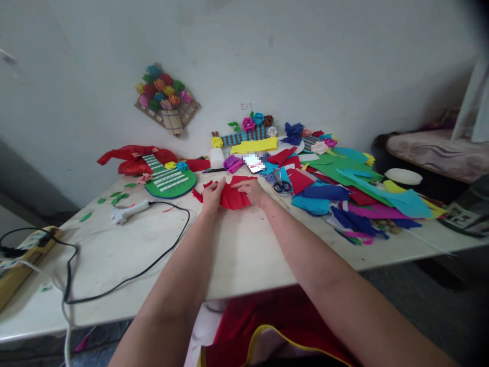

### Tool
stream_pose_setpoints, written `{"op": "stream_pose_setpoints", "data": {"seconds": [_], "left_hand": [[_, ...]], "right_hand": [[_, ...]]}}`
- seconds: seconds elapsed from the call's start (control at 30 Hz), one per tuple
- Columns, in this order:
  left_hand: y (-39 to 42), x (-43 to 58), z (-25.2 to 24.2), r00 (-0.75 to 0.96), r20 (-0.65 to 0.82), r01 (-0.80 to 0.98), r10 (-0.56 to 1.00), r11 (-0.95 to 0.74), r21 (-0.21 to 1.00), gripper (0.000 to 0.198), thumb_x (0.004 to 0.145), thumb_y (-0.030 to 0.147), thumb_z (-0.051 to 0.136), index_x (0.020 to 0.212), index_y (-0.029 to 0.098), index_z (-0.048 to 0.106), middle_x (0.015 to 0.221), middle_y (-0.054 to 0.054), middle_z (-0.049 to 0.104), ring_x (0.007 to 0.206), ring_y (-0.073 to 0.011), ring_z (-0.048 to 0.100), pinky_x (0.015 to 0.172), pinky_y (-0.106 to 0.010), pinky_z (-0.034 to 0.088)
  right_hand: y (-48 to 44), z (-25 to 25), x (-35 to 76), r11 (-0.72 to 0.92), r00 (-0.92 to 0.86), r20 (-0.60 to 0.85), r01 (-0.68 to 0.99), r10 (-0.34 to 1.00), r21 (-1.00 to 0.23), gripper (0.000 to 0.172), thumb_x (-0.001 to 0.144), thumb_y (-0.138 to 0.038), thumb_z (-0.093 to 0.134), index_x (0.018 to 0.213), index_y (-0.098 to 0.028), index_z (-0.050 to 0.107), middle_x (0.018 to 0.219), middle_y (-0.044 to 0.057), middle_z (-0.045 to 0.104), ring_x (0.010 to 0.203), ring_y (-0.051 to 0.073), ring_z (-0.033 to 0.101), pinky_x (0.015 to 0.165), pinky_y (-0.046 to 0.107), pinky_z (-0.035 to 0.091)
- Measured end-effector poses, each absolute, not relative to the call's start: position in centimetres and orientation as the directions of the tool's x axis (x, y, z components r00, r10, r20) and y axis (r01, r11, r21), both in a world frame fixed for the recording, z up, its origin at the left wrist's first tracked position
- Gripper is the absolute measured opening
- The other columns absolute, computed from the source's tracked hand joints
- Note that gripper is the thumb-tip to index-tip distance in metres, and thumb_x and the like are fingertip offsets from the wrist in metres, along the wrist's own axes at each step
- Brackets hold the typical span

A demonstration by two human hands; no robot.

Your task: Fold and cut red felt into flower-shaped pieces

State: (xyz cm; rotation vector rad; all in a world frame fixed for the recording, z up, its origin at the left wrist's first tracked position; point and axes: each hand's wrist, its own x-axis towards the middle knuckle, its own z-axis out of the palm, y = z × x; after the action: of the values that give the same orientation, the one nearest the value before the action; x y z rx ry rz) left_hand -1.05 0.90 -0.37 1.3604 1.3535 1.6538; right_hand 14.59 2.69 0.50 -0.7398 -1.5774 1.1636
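A long, white, smooth-topped table (244, 265) crosses the frame from lower left to middle right. A loose heap of coloured paper sheets (324, 192) — green, blue, red and purple among them — spreads over its right side. In the upper left, a tan stick basket (172, 121) of multicoloured flowers hangs on the wall. Left of centre lies a green, guitar-shaped board (171, 182) with white strips across it. A crumpled, bright red, thin paper-like sheet (233, 199) lies at the middle of the frame, between and under the hands. The left hand (212, 196) has its thumb and fingers closed on the sheet's left part; the right hand (252, 191) lays extended fingers across its right part — whether they pinch it, I cannot tell. A white, corded glue gun (130, 211) lies left of centre, and dark-handled scissors (281, 186) right of centre.
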Motion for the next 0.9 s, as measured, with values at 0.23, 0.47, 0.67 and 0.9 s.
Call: {"op": "stream_pose_setpoints", "data": {"seconds": [0.23,0.47,0.67,0.9], "left_hand": [[0.8,-1.1,-0.5,-0.271,0.344,0.152,0.899,-0.313,0.937,0.038,0.062,0.048,0.066,0.050,0.017,0.047,0.045,0.004,0.042,0.047,-0.0089,0.040,0.045,-0.022,0.030],[0.9,-0.6,-0.3,-0.231,0.311,0.049,0.922,-0.308,0.950,0.036,0.061,0.046,0.068,0.053,0.017,0.047,0.048,0.004,0.045,0.046,-0.0078,0.040,0.045,-0.022,0.030],[0.7,-0.4,-0.4,-0.161,0.295,0.037,0.942,-0.293,0.955,0.036,0.061,0.048,0.068,0.056,0.016,0.051,0.050,0.003,0.050,0.045,-0.0079,0.042,0.044,-0.022,0.031],[1.1,-1.1,-0.2,-0.224,0.285,-0.092,0.932,-0.311,0.946,0.024,0.065,0.039,0.062,0.058,0.016,0.057,0.058,-0.001,0.057,0.058,-0.0136,0.053,0.056,-0.026,0.042]], "right_hand": [[1.9,1.3,14.7,0.371,-0.315,0.365,-0.045,0.876,-0.928,0.021,0.059,-0.019,0.053,0.066,-0.017,0.072,0.069,0.003,0.067,0.079,0.019,0.057,0.077,0.030,0.041],[2.4,0.8,14.5,0.174,-0.224,0.205,-0.150,0.953,-0.973,0.021,0.062,-0.036,0.060,0.069,-0.016,0.063,0.055,-0.003,0.053,0.051,0.010,0.045,0.052,0.025,0.033],[2.7,0.2,14.2,0.221,-0.226,0.235,-0.087,0.945,-0.971,0.036,0.058,-0.047,0.067,0.050,-0.016,0.050,0.048,-0.004,0.044,0.050,0.009,0.041,0.051,0.025,0.031],[3.2,-0.3,14.1,0.233,-0.248,0.252,-0.102,0.935,-0.967,0.032,0.055,-0.043,0.069,0.050,-0.016,0.054,0.049,-0.004,0.047,0.052,0.010,0.042,0.054,0.026,0.033]]}}
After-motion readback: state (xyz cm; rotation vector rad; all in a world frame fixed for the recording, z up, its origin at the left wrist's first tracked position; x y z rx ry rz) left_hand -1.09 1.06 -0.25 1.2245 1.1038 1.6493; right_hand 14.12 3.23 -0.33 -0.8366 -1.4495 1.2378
